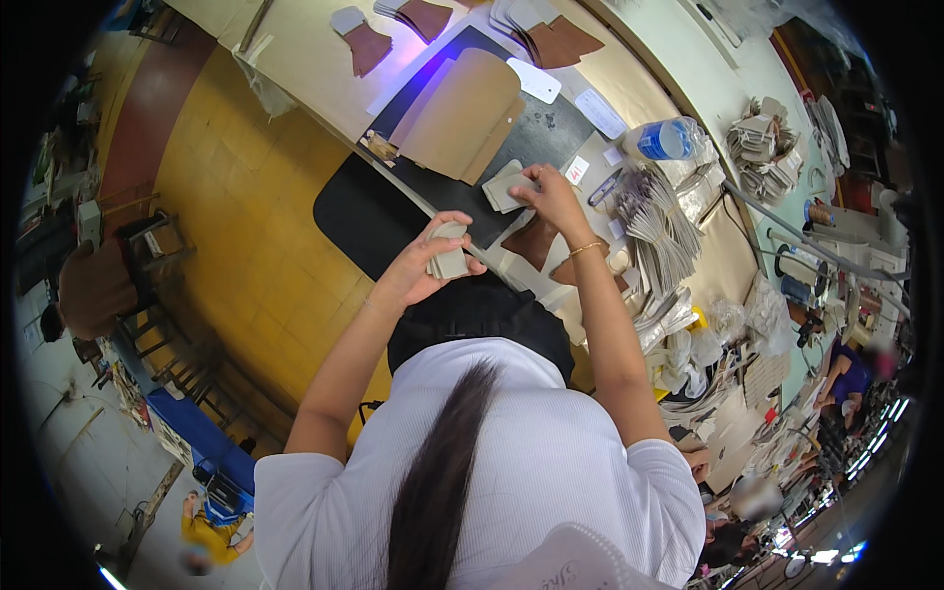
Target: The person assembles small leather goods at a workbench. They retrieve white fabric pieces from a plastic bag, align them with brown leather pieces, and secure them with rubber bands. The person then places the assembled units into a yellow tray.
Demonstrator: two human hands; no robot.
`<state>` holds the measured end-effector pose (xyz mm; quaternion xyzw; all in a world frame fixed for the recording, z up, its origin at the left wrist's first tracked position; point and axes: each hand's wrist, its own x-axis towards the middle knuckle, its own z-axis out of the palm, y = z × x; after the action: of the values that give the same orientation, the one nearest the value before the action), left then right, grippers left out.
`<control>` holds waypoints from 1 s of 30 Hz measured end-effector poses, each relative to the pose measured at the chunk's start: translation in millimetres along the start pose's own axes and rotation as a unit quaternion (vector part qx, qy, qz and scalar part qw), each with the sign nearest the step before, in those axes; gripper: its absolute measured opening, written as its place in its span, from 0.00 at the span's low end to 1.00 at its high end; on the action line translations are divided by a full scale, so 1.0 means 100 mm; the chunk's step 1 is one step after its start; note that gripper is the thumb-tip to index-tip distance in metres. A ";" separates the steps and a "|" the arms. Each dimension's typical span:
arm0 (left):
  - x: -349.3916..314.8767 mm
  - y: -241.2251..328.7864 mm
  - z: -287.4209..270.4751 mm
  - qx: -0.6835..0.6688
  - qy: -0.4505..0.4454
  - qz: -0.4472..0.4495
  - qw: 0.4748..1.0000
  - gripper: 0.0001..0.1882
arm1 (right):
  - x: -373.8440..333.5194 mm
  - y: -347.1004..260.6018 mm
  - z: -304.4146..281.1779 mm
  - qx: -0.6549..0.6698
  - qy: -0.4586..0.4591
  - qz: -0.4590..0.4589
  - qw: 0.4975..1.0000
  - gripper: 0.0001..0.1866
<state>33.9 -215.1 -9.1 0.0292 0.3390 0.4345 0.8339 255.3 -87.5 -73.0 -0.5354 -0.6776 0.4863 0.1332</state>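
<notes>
My left hand (418,267) is closed round a small stack of pale grey-beige cut pieces (448,262), held in front of my waist at the table's near edge. To its right and farther away, my right hand (553,200) pinches the edge of another pale piece (503,189) over the black mat (546,128). Whether that piece is single or part of a pile, I cannot tell. Brown cut pieces (532,242) lie just below my right wrist. Beyond both hands stands a curved tan board cover (470,108), with bluish-violet light shining at its far left.
Fanned grey-and-brown pieces (556,41) lie along the far side. On the right are a stack of pale strips (661,231), a clear bottle with a blue label (664,140) and plastic bags (762,315). A cable (826,248) crosses there. Other people sit farther off.
</notes>
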 end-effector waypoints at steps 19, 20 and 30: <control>0.81 -0.27 -0.30 -0.015 0.103 -0.002 0.995 0.12 | -0.37 0.05 0.36 0.053 0.155 -0.165 0.973 0.13; 0.78 -0.24 -0.24 -0.019 0.079 0.001 0.997 0.12 | -0.42 0.01 0.27 0.037 0.157 -0.194 0.968 0.14; 0.26 0.24 0.59 0.148 -0.001 0.050 0.988 0.09 | -0.91 -0.73 -0.37 -0.040 0.195 -0.369 0.908 0.19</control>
<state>62.1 -166.0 30.0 0.1698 0.3975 0.4202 0.7979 273.1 -142.8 34.7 -0.3359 -0.8065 0.2607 0.4108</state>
